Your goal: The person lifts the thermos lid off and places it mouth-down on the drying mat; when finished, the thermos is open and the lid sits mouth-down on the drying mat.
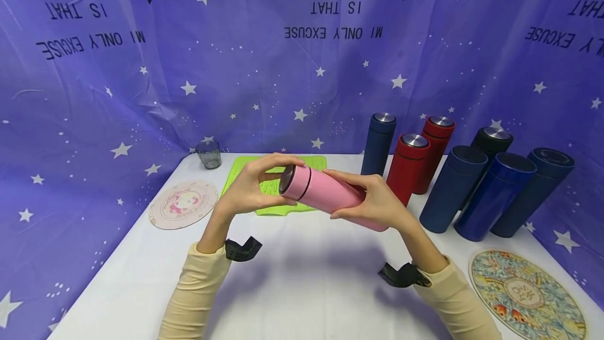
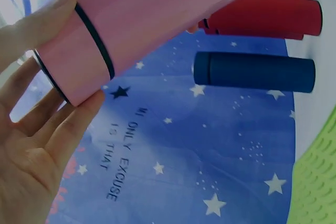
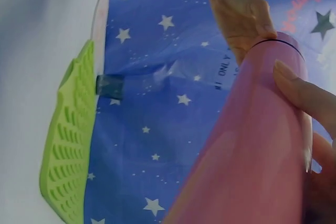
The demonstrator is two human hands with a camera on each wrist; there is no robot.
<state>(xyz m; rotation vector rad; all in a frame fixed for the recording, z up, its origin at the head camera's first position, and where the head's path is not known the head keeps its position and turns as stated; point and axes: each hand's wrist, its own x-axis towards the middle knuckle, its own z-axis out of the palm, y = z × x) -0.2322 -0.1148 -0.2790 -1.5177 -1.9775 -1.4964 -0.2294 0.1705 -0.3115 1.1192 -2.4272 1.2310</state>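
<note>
Between both hands a pink thermos flask (image 1: 330,193) hangs tilted above the table, its steel-topped lid up and to the left. The left hand (image 1: 252,182) grips the lid end, thumb and fingers on opposite sides, as the left wrist view also shows of the pink lid (image 2: 73,66). The right hand (image 1: 377,201) holds the flask's body near its lower end. A dark ring (image 1: 306,185) marks the seam between lid and body, and the lid looks seated on it. In the right wrist view the right thumb (image 3: 302,90) lies along the body.
On the right stand several flasks: red (image 1: 408,167), blue (image 1: 495,195) and black (image 1: 492,140). Behind the hands lies a green mat (image 1: 240,167). A grey glass (image 1: 209,155) and a pink round mat (image 1: 184,204) are left; a patterned round mat (image 1: 528,298) lies front right.
</note>
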